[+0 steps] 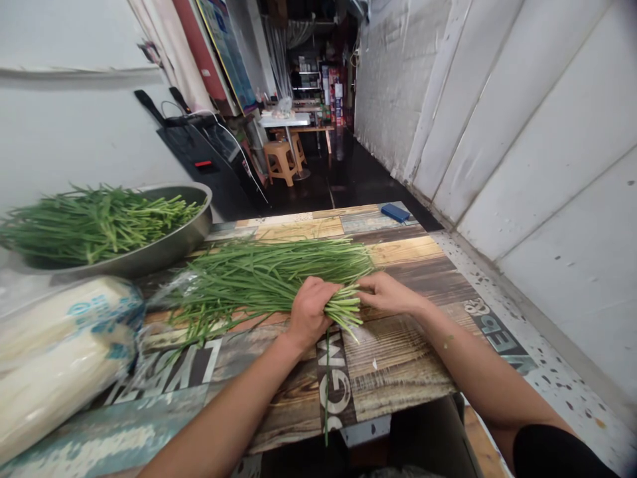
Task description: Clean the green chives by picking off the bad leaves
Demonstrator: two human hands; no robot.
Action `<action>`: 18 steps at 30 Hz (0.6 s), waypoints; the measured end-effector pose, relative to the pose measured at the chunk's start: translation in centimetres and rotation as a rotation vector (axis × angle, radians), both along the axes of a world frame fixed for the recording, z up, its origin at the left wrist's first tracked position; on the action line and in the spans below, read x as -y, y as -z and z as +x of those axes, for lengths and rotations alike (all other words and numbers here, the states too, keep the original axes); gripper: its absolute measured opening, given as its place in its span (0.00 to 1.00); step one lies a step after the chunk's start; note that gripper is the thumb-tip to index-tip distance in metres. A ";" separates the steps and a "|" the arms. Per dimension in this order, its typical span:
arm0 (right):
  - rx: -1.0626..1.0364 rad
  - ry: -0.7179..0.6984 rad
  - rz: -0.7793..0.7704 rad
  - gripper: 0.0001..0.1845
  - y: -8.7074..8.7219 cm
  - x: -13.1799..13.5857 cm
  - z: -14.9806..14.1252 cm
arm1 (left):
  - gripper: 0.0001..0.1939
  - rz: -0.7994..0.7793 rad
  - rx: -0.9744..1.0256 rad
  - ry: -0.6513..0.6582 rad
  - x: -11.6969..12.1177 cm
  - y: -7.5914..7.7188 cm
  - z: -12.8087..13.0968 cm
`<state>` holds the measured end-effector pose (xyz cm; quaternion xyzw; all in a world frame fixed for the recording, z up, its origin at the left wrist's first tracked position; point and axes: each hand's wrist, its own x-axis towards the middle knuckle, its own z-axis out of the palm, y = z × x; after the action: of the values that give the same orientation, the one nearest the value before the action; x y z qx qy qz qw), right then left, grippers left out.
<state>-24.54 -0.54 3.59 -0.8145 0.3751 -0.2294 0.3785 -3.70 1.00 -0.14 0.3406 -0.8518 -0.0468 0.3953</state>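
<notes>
My left hand [312, 311] is wrapped around a bunch of garlic chives [342, 307], whose pale stem ends stick out to the right. At those ends, my right hand [385, 292] has its fingers pinched together on the stems; the fingertips are partly hidden. A larger pile of garlic chives [279, 262] lies on the wood-patterned table [403, 358] just beyond my hands, leaves to the left and stems to the right. One loose chive [326, 392] hangs toward the table's near edge.
On the left stands a metal basin [199, 229] heaped with more chives [99, 222]. Nearer is a clear plastic package [74, 352] with pale contents. A small blue box [395, 212] lies at the far table edge. Stools [280, 161] and a small table [283, 121] stand down the passage.
</notes>
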 end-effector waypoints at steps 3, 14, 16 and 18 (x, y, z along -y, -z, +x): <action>-0.057 0.002 -0.046 0.14 0.4 0.0 0.4 | 0.15 -0.070 0.094 -0.059 -0.1 -0.1 0.2; -0.097 0.102 0.081 0.22 0.1 2.4 -3.6 | 0.12 0.022 -0.050 -0.094 0.2 0.3 0.3; -0.100 0.343 0.033 0.26 0.5 3.0 -4.3 | 0.10 -0.001 -0.232 -0.181 0.3 0.2 0.5; -0.149 0.459 -0.120 0.27 1.3 3.4 -4.2 | 0.09 -0.021 -0.323 -0.218 0.3 0.2 0.6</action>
<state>-28.71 -3.96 2.31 -0.7436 0.5629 -0.2705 0.2390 -3.14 0.68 -0.30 0.4147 -0.7357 -0.0492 0.5332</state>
